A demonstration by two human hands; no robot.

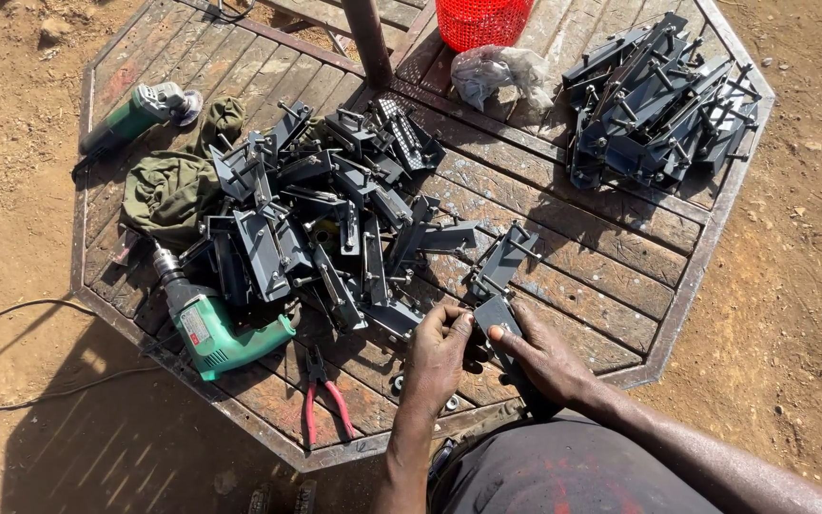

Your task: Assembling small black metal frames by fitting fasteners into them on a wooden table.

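My right hand (542,360) grips a dark grey metal bracket (497,312) near the front edge of an octagonal wooden table (611,286). My left hand (438,354) pinches at the bracket's left end, its fingers closed on a small part that I cannot make out. Just beyond the hands lies a loose heap of similar grey brackets (325,219) with bolts sticking out. Another bracket (504,257) lies apart, right above the held one.
A second stack of brackets (658,100) sits at the far right. A green electric drill (211,328), red-handled pliers (321,395), a green angle grinder (140,109), an olive cloth (168,186), a red basket (480,21) and a plastic bag (501,76) share the table. Bare dirt surrounds it.
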